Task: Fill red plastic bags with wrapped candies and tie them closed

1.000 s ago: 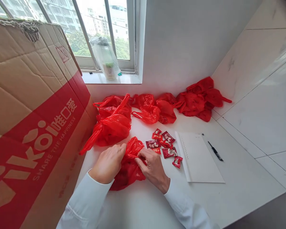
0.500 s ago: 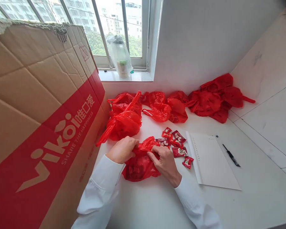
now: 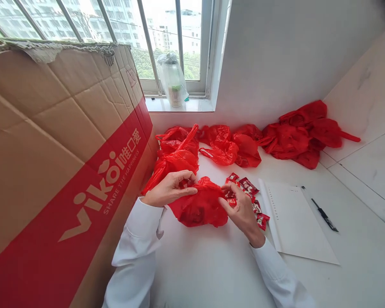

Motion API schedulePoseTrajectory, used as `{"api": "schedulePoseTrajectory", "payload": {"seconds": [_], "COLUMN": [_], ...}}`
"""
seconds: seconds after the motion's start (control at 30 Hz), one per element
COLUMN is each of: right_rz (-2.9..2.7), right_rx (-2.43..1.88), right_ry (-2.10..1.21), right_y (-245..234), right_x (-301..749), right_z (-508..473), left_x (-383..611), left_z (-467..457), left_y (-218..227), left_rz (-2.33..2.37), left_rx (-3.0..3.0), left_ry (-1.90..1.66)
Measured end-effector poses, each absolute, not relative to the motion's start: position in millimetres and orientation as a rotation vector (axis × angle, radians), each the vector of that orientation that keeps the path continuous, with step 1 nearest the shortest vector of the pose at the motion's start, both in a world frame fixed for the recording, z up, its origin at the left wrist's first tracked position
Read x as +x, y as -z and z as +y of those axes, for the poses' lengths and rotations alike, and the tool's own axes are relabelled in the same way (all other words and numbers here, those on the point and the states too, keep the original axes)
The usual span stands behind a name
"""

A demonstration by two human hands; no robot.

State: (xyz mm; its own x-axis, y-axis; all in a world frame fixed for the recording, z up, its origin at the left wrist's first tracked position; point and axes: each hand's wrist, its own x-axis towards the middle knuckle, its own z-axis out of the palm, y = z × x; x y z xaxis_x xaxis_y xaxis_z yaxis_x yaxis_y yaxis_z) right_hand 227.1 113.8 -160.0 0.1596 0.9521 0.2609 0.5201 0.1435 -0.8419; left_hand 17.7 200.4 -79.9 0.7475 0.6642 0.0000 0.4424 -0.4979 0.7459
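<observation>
Two changes within 0.5 s: left hand point(image 3: 170, 189) and right hand point(image 3: 243, 210) parted; the red plastic bag point(image 3: 201, 207), centre frame, sat higher, its gathered top apparently looser. Left grip pinched that top; right grip, narrow, hold uncertain.

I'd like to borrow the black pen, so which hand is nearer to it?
Right. The right hand is left of the black pen, with the notepad between them; the left hand is farther left, at the left side of the red plastic bag.
</observation>
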Motion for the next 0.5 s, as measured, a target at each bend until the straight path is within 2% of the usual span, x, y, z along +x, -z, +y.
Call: {"api": "schedulePoseTrajectory", "payload": {"seconds": [0.1, 0.23, 0.5], "right_rz": [-1.674, -1.853, -1.316], "right_rx": [-1.379, -1.299, -1.366], "right_ry": [-0.456, -0.540, -0.739], "right_y": [151, 143, 153], "right_x": [219, 209, 236], "right_z": [118, 127, 126], "left_x": [22, 30, 13], "left_z": [198, 193, 196], "left_y": [83, 88, 81], "left_rz": [0.790, 0.796, 0.814], "left_rx": [2.198, 2.263, 2.213], "left_ry": [-0.297, -0.241, -0.265]}}
